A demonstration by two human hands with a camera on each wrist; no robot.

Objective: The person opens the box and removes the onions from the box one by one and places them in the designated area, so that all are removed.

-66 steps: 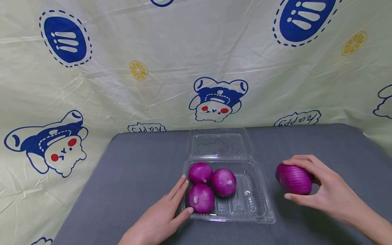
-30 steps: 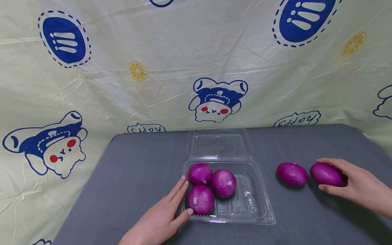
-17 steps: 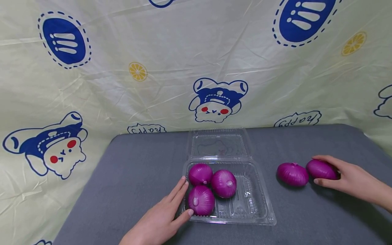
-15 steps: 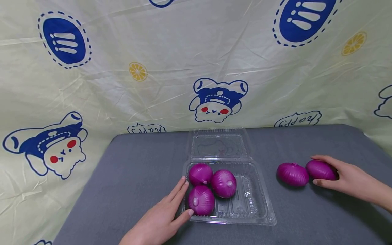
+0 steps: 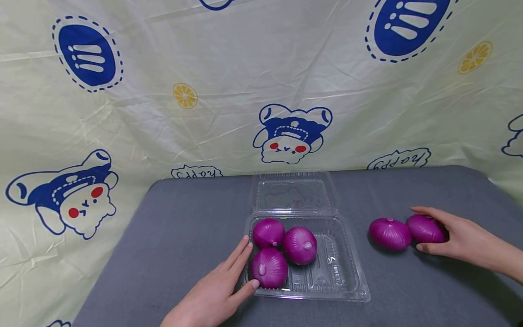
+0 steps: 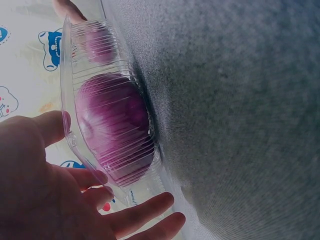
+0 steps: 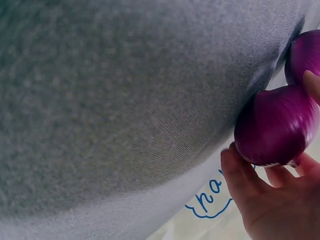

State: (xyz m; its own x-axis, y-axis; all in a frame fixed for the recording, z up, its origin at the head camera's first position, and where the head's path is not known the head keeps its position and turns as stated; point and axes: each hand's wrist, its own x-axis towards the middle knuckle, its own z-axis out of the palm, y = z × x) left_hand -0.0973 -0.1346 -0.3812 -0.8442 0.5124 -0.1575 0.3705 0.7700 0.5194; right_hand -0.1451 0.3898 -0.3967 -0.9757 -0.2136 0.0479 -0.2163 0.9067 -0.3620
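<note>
My left hand point(image 5: 212, 290) rests against the left side of a clear plastic clamshell container point(image 5: 345, 268); its fingers are mostly straight, and the thumb touches the near rim. In the left wrist view, the thumb and fingers lie along the container's edge. Three purple onions, a far left one point(image 5: 268, 232), a right one point(image 5: 300, 245) and a near one point(image 5: 269, 268), sit in the container's left part. To the container's right, my right hand point(image 5: 470, 236) holds a purple onion point(image 7: 275, 127) at the table, thumb near, fingers far. Another purple onion point(image 5: 390, 234) lies just left of it.
The container's lid point(image 5: 294, 193) lies folded back behind it. Grey cloth covers the table point(image 5: 196, 209). A pale printed curtain point(image 5: 229, 127) hangs along the table's back edge.
My right hand has let go of the onion it held, which now lies on the table. It grips another onion and has slid it left beside the first. My left hand keeps its place.
</note>
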